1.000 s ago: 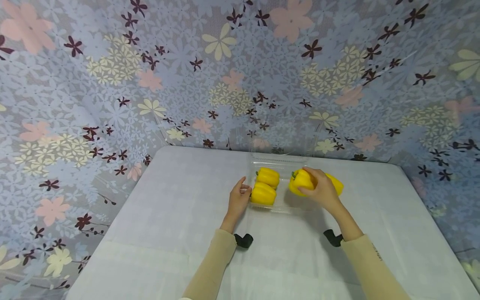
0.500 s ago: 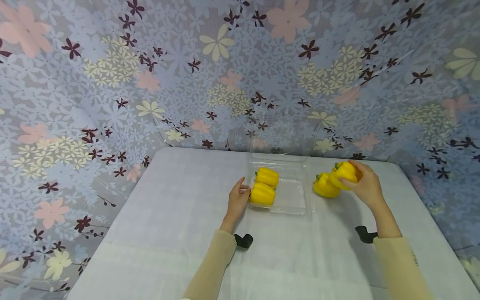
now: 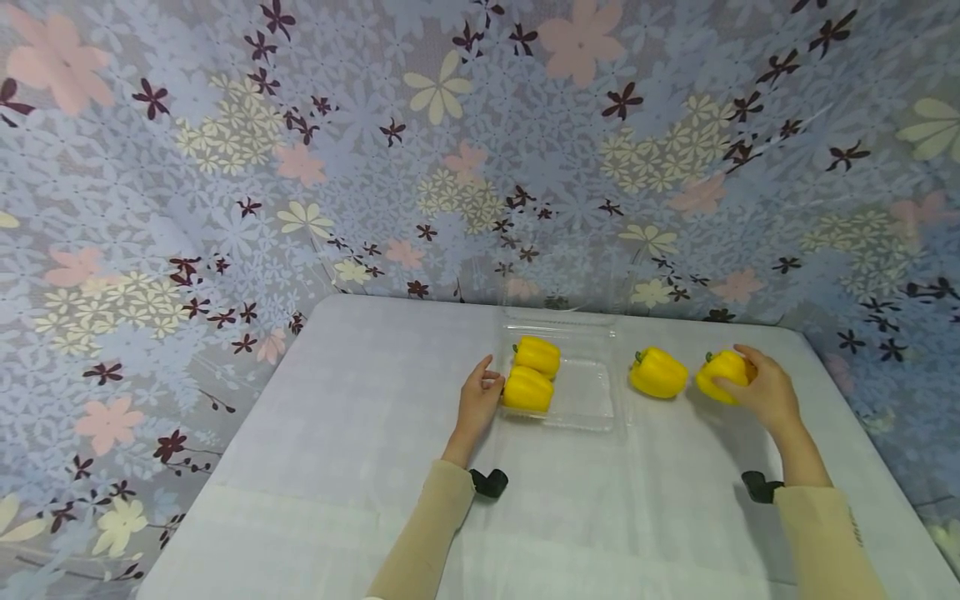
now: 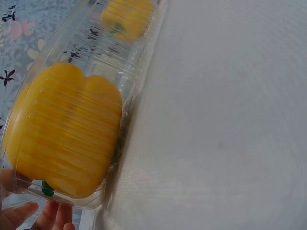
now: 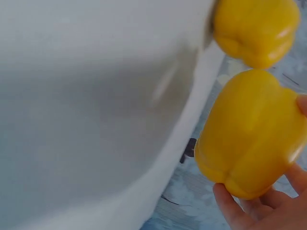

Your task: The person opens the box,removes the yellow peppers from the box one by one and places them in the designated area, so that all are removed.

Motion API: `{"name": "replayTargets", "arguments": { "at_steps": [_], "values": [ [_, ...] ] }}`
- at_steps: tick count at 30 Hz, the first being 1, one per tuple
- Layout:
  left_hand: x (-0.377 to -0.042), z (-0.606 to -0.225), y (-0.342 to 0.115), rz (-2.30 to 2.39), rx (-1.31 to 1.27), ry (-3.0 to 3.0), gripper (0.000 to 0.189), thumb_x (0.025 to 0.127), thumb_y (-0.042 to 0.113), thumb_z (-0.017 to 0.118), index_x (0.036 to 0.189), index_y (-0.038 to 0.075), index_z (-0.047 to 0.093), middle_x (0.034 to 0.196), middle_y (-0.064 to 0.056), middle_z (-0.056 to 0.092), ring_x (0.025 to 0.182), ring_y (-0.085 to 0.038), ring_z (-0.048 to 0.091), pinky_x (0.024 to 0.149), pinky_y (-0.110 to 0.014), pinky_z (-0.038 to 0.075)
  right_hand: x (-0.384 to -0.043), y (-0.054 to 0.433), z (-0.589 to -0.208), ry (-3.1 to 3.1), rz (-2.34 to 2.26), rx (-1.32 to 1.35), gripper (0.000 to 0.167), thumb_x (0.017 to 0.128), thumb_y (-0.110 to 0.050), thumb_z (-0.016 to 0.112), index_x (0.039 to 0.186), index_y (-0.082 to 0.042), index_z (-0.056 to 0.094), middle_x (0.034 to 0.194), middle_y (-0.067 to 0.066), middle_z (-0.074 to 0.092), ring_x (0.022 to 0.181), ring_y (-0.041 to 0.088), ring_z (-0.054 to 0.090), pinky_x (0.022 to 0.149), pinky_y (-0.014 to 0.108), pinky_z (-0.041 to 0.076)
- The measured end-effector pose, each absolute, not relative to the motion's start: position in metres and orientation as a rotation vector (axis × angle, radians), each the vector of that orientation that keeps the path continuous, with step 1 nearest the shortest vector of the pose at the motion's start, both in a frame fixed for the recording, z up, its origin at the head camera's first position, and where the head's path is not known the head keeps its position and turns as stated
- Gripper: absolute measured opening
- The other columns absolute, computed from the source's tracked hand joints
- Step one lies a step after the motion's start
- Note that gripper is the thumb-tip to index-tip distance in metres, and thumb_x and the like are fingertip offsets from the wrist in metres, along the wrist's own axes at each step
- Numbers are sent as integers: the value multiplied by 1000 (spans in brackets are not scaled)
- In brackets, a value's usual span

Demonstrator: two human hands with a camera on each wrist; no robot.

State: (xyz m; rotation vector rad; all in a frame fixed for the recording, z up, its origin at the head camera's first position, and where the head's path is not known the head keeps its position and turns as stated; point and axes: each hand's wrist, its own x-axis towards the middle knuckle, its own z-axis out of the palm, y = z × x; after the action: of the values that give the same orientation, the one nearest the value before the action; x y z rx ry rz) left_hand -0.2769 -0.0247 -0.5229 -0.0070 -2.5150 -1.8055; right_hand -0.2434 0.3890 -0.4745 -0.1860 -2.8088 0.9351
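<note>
You pinch a yellow pepper (image 3: 714, 374) in your right hand (image 3: 776, 397) at 3 o'clock from the clear tray (image 3: 590, 389) over the bench (image 3: 360, 400), thumb near, fingers far | Likely light, firm, slick, bruisable: hold its broad sides, clear of the stem (image 3: 708, 356) | Right sleeve (image 3: 828, 533) reaching in from 5 o'clock; left hand (image 3: 476, 406) loosely spread, fingers touching the tray's 9 o'clock wall

The peppers (image 5: 254, 134) look smooth and glossy, the container (image 3: 587, 388) shiny plastic.
</note>
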Motion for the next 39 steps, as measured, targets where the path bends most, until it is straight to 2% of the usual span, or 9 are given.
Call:
{"name": "replayTargets", "arguments": {
  "at_steps": [18,25,34,39],
  "values": [
    [-278,-523,-24,-1793,-9,-2524,49,94,13,55,141,4,45,110,-19,64,93,-27,61,81,-37,53,-243,394,-495,-2877,945,-160,67,88,-21,65,138,12,35,126,43,38,112,55,39,94,68,33],
    [-279,-525,-25,-1777,-19,-2530,49,93,13,56,140,2,45,109,-18,64,90,-25,61,77,-33,54,-244,395,-496,-2901,944,-119,68,89,-24,65,137,14,34,124,42,37,109,54,39,93,68,32],
    [-279,-523,-24,-1785,-5,-2527,49,94,13,55,140,3,45,110,-19,64,92,-27,61,82,-38,53,-246,391,-489,-2989,961,-152,78,90,-29,62,141,16,24,128,44,31,111,55,37,95,69,32],
    [-276,-521,-24,-1791,-5,-2535,49,95,14,54,141,3,44,111,-18,63,94,-27,61,80,-36,53,-246,381,-478,-2998,963,-174,77,90,-22,62,143,14,20,131,46,26,116,57,32,98,70,29]
  ]
}}
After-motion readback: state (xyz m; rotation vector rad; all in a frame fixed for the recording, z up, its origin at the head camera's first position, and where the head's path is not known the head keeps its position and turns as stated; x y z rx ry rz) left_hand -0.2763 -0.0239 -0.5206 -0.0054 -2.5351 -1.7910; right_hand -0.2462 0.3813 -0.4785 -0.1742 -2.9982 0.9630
